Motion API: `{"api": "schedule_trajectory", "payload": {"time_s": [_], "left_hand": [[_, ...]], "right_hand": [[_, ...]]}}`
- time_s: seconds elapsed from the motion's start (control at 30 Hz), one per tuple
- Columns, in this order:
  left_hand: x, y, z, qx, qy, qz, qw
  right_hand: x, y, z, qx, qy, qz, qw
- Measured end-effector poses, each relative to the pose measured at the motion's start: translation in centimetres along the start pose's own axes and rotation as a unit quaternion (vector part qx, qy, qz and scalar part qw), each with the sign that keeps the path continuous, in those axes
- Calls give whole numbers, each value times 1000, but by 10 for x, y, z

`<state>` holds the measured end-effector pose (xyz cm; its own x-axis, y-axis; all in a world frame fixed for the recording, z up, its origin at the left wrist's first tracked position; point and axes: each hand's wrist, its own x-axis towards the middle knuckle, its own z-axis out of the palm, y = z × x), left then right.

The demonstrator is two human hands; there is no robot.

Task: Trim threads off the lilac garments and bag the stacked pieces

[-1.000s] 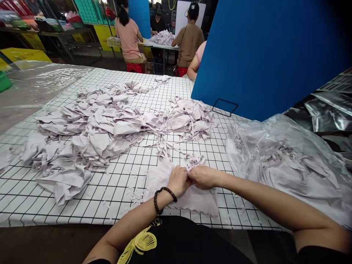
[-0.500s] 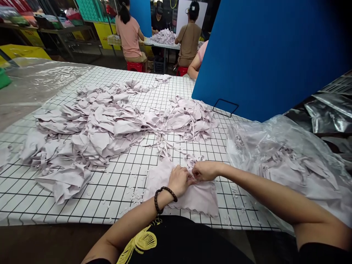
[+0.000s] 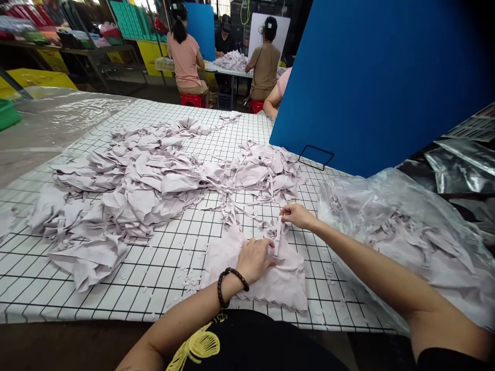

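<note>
Lying flat at the bench's (image 3: 116,304) near edge, our cloth (image 3: 278,281) is pinned under our spread left hand (image 3: 253,259). At one o'clock, our right hand (image 3: 296,215) pinches a thin strip (image 3: 277,238). Cloth heaps (image 3: 147,185) spread toward ten o'clock.

Plastic bag (image 3: 406,232) cut by right edge; contents blurred.

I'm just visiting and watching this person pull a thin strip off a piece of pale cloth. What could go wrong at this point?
The narrow pale fabric strip pinched in the right hand looks thin, so it might snap partway. The left hand pins only one spot of the flat lilac cloth piece, so the cloth could slide or bunch. Loose scraps lie scattered on the black-gridded white table and could get mixed in with the cloth.
</note>
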<state>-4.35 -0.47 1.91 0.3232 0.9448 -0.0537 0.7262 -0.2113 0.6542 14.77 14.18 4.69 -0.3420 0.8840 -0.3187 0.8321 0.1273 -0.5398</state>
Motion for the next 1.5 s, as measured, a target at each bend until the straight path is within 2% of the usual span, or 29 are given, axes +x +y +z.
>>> {"api": "schedule_trajectory", "payload": {"time_s": [0.1, 0.17, 0.27, 0.3, 0.33, 0.37, 0.43, 0.47, 0.57, 0.63, 0.67, 0.73, 0.93, 1.07, 1.17, 1.23, 1.3, 1.33, 1.4, 1.5], "left_hand": [[0, 0, 2, 22, -10, 20, 999], [-1, 1, 0, 19, -12, 25, 999], [-8, 5, -13, -49, 13, 29, 998], [-12, 5, -19, -91, 27, 34, 995], [-15, 5, -26, -143, 39, 38, 988], [-18, 4, -33, -206, 49, 36, 977], [-23, -4, -43, -360, 49, 2, 932], [-25, -10, -45, -440, 46, -30, 896], [-24, -31, -43, -633, 62, -131, 761], [-22, -43, -39, -705, 81, -175, 683], [-20, -46, -38, -728, 82, -190, 654], [-19, -50, -37, -754, 70, -206, 620], [-18, -53, -41, -771, 48, -206, 601], [-18, -55, -40, -771, 44, -209, 600], [-18, -57, -38, -773, 42, -210, 598], [-18, -57, -38, -778, 43, -212, 589], [-18, -58, -40, -792, 51, -203, 573], [-19, -58, -42, -801, 59, -191, 564], [-19, -58, -47, -817, 82, -155, 549], [-20, -57, -53, -816, 114, -124, 553]], "right_hand": [[-3, 5, 4, 6, -54, 47, 997], [-3, -2, -2, -21, -35, 54, 998], [2, -33, -5, -38, 67, -11, 997], [5, -47, -1, -23, 81, -42, 996], [10, -62, 6, 4, 74, -65, 995], [15, -76, 16, 41, 40, -73, 996], [29, -100, 41, 120, -38, -24, 992], [37, -109, 54, 152, -55, 11, 987], [62, -124, 83, 205, -53, 76, 974], [74, -128, 91, 223, -50, 84, 970], [79, -129, 93, 235, -52, 87, 967], [85, -131, 93, 262, -63, 94, 958], [102, -136, 76, 339, -127, 73, 929], [115, -144, 51, 360, -105, 28, 927], [112, -154, 35, 354, -66, -3, 933], [99, -161, 30, 295, -17, -62, 953], [79, -164, 31, 160, 35, -172, 972], [67, -163, 34, 74, 54, -232, 968], [44, -157, 39, -73, 66, -317, 943], [19, -141, 46, -178, 68, -352, 916]]}}
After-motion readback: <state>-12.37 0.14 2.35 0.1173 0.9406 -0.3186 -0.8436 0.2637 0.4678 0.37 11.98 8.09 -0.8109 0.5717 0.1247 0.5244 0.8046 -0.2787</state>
